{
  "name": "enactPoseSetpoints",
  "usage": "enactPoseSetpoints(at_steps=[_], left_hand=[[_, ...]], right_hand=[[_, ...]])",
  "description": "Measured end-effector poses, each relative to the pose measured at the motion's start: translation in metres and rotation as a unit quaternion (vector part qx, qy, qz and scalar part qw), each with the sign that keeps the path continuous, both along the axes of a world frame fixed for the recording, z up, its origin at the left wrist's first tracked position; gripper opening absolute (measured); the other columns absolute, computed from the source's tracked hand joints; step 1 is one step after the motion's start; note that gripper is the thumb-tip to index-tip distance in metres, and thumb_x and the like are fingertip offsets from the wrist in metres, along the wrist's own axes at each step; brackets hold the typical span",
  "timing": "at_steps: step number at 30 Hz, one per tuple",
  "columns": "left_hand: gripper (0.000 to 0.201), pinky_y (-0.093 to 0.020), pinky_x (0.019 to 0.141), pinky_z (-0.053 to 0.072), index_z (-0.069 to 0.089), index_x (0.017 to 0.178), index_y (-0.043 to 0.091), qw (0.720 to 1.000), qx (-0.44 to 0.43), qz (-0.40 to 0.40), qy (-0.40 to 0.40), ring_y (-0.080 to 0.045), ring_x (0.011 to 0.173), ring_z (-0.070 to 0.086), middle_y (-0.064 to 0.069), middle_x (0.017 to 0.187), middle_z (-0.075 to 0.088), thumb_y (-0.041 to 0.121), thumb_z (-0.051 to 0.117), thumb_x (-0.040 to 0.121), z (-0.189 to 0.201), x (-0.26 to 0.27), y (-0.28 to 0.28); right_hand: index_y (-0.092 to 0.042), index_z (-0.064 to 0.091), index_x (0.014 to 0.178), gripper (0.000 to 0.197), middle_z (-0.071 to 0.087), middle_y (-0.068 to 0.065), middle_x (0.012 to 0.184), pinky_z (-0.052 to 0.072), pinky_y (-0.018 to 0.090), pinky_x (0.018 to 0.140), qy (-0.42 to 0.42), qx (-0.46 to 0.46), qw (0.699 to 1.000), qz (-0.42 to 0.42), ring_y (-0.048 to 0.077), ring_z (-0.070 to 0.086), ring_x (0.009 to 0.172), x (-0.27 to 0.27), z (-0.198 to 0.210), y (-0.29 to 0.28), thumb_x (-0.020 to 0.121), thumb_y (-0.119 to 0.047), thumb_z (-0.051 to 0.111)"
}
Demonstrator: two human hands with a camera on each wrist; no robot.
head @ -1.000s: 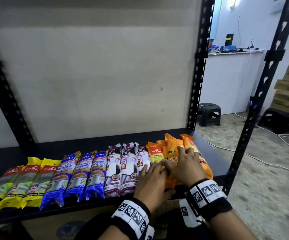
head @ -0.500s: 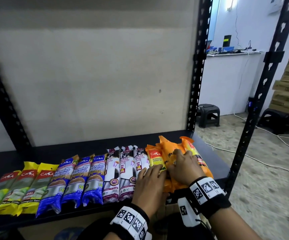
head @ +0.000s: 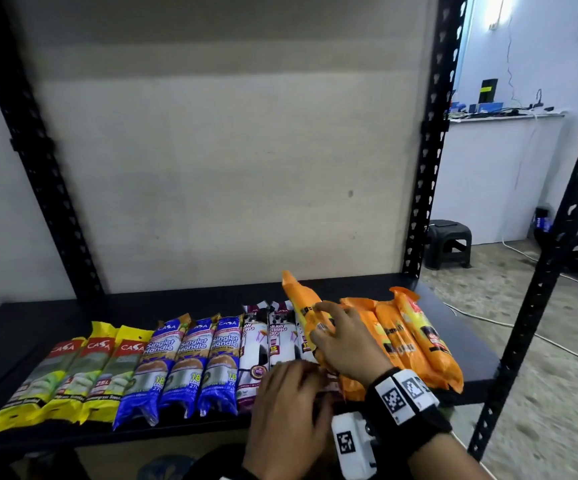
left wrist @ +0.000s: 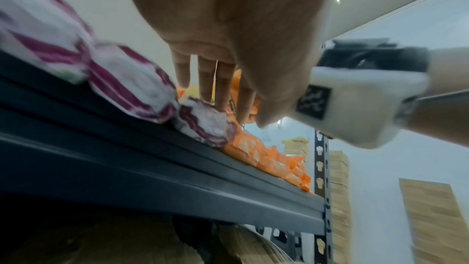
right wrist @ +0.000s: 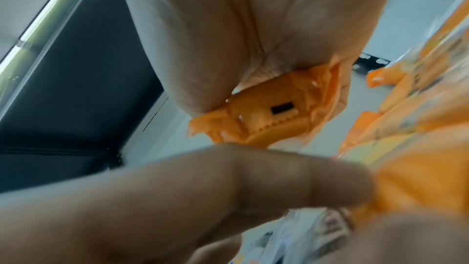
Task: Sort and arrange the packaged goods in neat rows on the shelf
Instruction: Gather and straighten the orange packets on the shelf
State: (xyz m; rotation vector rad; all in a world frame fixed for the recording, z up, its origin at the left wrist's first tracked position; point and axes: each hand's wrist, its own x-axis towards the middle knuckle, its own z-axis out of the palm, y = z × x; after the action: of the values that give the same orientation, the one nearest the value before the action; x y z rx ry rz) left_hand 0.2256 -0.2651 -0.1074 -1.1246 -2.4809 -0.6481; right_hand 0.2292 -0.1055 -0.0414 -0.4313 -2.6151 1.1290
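Observation:
On the black shelf [head: 176, 303] lie three yellow packs [head: 72, 375], three blue packs [head: 183, 365] and three white-and-purple drawstring packs [head: 266, 341] side by side, then several orange packs [head: 415, 344] at the right. My right hand [head: 336, 337] grips one orange pack [head: 301, 299] and holds it tilted above the row, its top end pointing up and back. The right wrist view shows the thumb and fingers pinching that orange pack [right wrist: 274, 115]. My left hand [head: 291, 386] rests with fairly straight fingers [left wrist: 220, 87] on the near end of the rightmost white-and-purple pack [left wrist: 203, 125].
Black slotted uprights [head: 426, 168] [head: 557, 258] frame the shelf's right end, and a grey wall stands behind it. Bare shelf board lies behind the packs. A black stool [head: 450, 244], a white counter [head: 502, 168] and floor cables [head: 488, 320] are to the right.
My right hand has lifted one orange pack off the pile, up and to the left. My left hand has slid back onto the near ends of the white-and-purple packs.

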Motion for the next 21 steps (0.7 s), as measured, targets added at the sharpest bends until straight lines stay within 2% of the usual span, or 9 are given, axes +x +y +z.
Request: enactPoseSetpoints(at_steps=[2, 5, 7, 9, 12, 14, 18, 21], left_hand=[[0.040, -0.028, 0.107, 0.037, 0.050, 0.130, 0.038, 0.998, 0.010, 0.047, -0.035, -0.001, 0.123, 0.039, 0.020, 0.130, 0.044, 0.054, 0.040, 0.095, 0.003, -0.011, -0.023], [0.047, -0.030, 0.111, 0.036, 0.043, 0.138, 0.037, 0.997, 0.012, 0.073, -0.034, -0.004, 0.126, 0.038, 0.019, 0.134, 0.040, 0.057, 0.037, 0.096, 0.003, -0.029, -0.048], [0.048, -0.032, 0.114, 0.033, 0.044, 0.140, 0.036, 0.995, -0.010, 0.089, -0.032, -0.007, 0.130, 0.037, 0.017, 0.137, 0.041, 0.056, 0.038, 0.097, 0.001, -0.035, -0.059], [0.046, -0.036, 0.117, 0.032, 0.052, 0.135, 0.032, 0.994, -0.035, 0.101, -0.015, -0.011, 0.130, 0.037, 0.013, 0.137, 0.047, 0.054, 0.039, 0.096, -0.002, -0.038, -0.065], [0.045, -0.036, 0.122, 0.019, 0.054, 0.133, 0.034, 0.991, -0.058, 0.117, -0.005, -0.010, 0.135, 0.034, 0.012, 0.141, 0.047, 0.054, 0.037, 0.096, -0.006, -0.036, -0.064], [0.044, -0.038, 0.123, 0.015, 0.053, 0.133, 0.035, 0.991, -0.057, 0.122, -0.011, -0.011, 0.137, 0.035, 0.012, 0.143, 0.045, 0.055, 0.038, 0.096, -0.008, -0.036, -0.063], [0.041, -0.041, 0.120, 0.027, 0.056, 0.129, 0.035, 0.992, -0.022, 0.125, -0.018, -0.013, 0.134, 0.040, 0.012, 0.137, 0.048, 0.052, 0.046, 0.094, -0.008, -0.035, -0.060], [0.033, -0.038, 0.109, 0.038, 0.054, 0.124, 0.037, 0.991, 0.044, 0.123, -0.035, -0.008, 0.125, 0.039, 0.014, 0.129, 0.041, 0.048, 0.054, 0.093, -0.003, -0.027, -0.049]], right_hand=[[-0.038, 0.044, 0.139, 0.051, 0.036, 0.002, 0.136, 0.043, 0.037, 0.102, -0.002, -0.003, 1.000, 0.008, 0.023, 0.042, 0.126, -0.007, -0.006, -0.016, 0.090, -0.040, 0.056], [-0.037, 0.046, 0.137, 0.048, 0.032, 0.005, 0.140, 0.043, 0.041, 0.105, 0.005, -0.007, 1.000, 0.003, 0.026, 0.037, 0.131, -0.015, -0.016, -0.035, 0.090, -0.038, 0.058], [-0.035, 0.048, 0.136, 0.046, 0.029, 0.004, 0.143, 0.042, 0.041, 0.107, 0.007, 0.001, 1.000, -0.001, 0.026, 0.032, 0.134, -0.018, -0.022, -0.045, 0.091, -0.038, 0.059], [-0.032, 0.048, 0.136, 0.046, 0.028, 0.005, 0.144, 0.038, 0.040, 0.108, 0.018, 0.016, 1.000, -0.003, 0.025, 0.027, 0.136, -0.019, -0.026, -0.053, 0.092, -0.039, 0.060], [-0.029, 0.047, 0.140, 0.051, 0.028, 0.004, 0.144, 0.035, 0.039, 0.110, 0.025, 0.049, 0.998, -0.007, 0.022, 0.023, 0.137, -0.018, -0.030, -0.058, 0.092, -0.044, 0.058], [-0.029, 0.045, 0.143, 0.054, 0.028, 0.001, 0.144, 0.035, 0.039, 0.111, 0.014, 0.059, 0.998, 0.002, 0.021, 0.023, 0.138, -0.017, -0.030, -0.056, 0.093, -0.046, 0.056], [-0.031, 0.053, 0.136, 0.050, 0.039, -0.007, 0.137, 0.043, 0.032, 0.105, 0.053, 0.027, 0.998, 0.021, 0.013, 0.040, 0.129, -0.004, -0.028, -0.039, 0.092, -0.055, 0.054], [-0.034, 0.057, 0.130, 0.040, 0.046, -0.011, 0.129, 0.045, 0.022, 0.094, 0.107, 0.052, 0.993, -0.009, 0.009, 0.046, 0.121, 0.019, -0.026, -0.013, 0.093, -0.050, 0.057]])
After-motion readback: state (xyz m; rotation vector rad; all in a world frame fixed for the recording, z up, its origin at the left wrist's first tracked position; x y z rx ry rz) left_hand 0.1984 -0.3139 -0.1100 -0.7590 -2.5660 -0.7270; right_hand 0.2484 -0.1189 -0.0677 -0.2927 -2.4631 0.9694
